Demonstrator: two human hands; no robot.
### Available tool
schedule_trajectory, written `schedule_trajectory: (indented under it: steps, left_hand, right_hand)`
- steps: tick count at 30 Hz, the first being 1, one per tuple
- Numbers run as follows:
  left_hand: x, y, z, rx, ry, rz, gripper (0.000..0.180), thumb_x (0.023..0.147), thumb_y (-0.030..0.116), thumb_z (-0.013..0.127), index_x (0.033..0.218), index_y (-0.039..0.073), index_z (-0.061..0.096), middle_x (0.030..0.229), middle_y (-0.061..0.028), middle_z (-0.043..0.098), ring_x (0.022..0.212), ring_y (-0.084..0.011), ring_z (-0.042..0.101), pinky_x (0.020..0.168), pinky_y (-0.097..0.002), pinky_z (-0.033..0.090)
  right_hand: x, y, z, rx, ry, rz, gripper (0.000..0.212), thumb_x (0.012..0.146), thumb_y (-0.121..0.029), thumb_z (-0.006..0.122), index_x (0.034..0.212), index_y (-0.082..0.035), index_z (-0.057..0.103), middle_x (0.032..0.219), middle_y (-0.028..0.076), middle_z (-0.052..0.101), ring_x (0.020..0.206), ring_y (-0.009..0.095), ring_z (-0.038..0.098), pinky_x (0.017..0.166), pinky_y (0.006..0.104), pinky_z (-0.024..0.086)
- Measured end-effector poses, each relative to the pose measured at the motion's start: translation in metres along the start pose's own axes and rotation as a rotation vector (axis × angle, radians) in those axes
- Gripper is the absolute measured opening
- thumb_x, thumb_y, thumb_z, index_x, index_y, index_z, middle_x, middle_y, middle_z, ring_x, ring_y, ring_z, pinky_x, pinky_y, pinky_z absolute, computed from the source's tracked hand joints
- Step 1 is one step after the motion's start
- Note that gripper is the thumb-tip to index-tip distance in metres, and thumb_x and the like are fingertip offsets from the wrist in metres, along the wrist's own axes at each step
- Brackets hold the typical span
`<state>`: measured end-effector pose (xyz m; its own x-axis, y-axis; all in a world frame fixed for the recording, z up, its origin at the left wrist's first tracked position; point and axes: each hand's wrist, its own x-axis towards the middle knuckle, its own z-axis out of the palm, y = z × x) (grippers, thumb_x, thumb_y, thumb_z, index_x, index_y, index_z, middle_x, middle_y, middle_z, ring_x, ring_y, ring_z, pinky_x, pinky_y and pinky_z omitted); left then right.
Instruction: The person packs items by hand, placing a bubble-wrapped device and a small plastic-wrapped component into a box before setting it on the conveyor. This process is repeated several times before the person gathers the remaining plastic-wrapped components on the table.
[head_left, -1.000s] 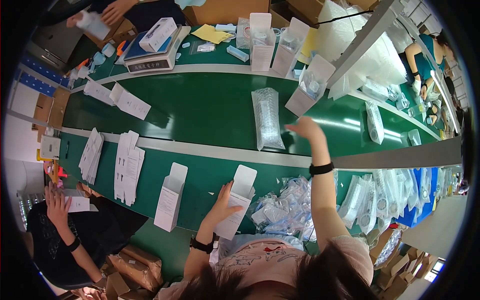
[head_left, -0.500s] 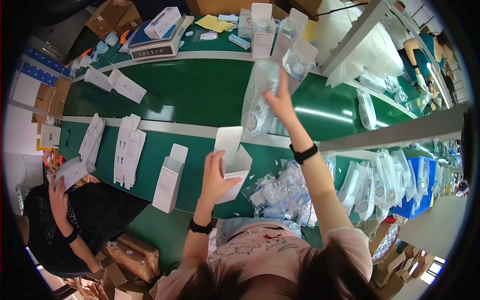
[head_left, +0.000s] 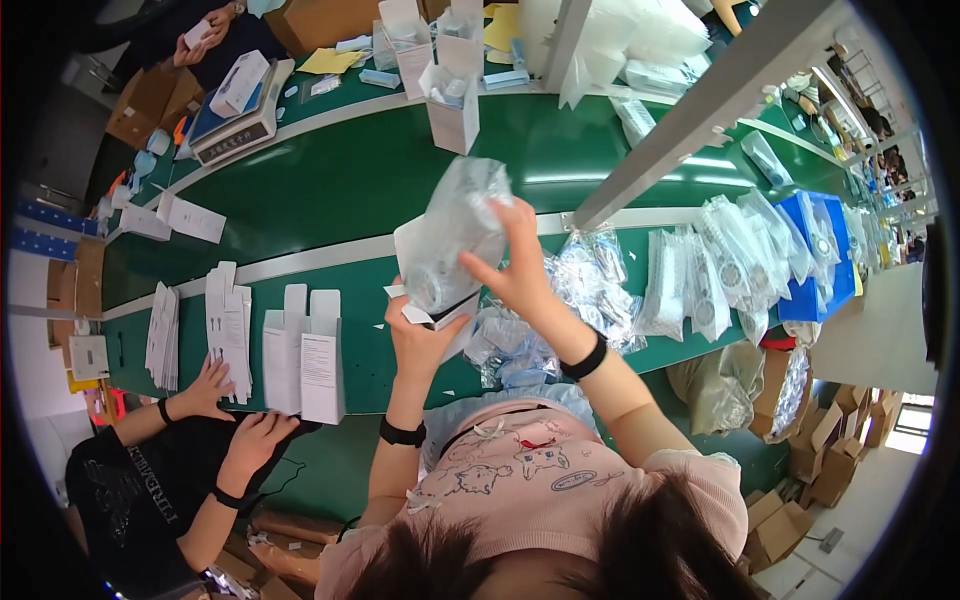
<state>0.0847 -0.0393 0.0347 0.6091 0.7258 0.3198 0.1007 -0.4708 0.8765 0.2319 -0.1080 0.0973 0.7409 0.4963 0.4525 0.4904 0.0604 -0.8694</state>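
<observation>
A worker's left hand (head_left: pixel 420 340) grips a white carton (head_left: pixel 408 248); the right hand (head_left: pixel 518 265) clasps a clear bubble-wrap pouch (head_left: pixel 460 220), its lower end at the carton's mouth, above a green bench (head_left: pixel 368 362); plastic-bagged parts (head_left: pixel 512 348) lie nearby, a blue bin (head_left: pixel 840 275) farther right.

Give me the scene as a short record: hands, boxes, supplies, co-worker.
Left hand: holding open white box
Right hand: holding bubble-wrapped package, lower end at the box's mouth
Bench left: two open boxes, flat cartons
Bench right: bagged parts, wrapped packages, blue bin
Co-worker: at left, one hand at the flat cartons
</observation>
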Motion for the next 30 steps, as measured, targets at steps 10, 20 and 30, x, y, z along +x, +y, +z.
schedule_trajectory:
  steps: [10,20,30]
  left_hand:
    - [0.012,-0.032,0.032,-0.031,0.028,0.068,0.075,0.050,0.012,0.083,0.107,-0.002,0.036,0.124,-0.0196,0.040,0.107,-0.0314,0.047,0.087,-0.0373,0.041]
    - [0.031,-0.002,0.001,0.110,0.014,0.226,0.061,0.060,0.018,0.077,0.108,0.003,0.042,0.128,-0.0183,0.034,0.106,-0.0323,0.047,0.085,-0.0369,0.041]
    - [0.039,0.000,-0.003,0.217,0.088,-0.050,0.017,0.061,0.011,0.073,0.073,0.006,0.062,0.113,-0.0140,0.051,0.072,-0.0198,0.055,0.060,-0.0269,0.043]
  right_hand:
    - [-0.024,0.052,-0.085,-0.322,-0.214,0.036,0.028,0.071,-0.016,0.064,0.097,-0.006,0.061,0.115,0.016,0.048,0.105,0.034,0.046,0.089,0.0401,0.037]
    - [-0.054,0.196,-0.166,-1.112,-0.201,0.360,0.054,0.064,-0.019,0.064,0.114,-0.009,0.048,0.095,0.016,0.056,0.089,0.033,0.052,0.071,0.0423,0.046]
    - [-0.008,0.026,-0.089,0.134,-0.042,0.341,0.054,0.070,0.005,0.056,0.121,-0.009,0.046,0.096,0.007,0.053,0.079,0.014,0.053,0.067,0.0246,0.044]
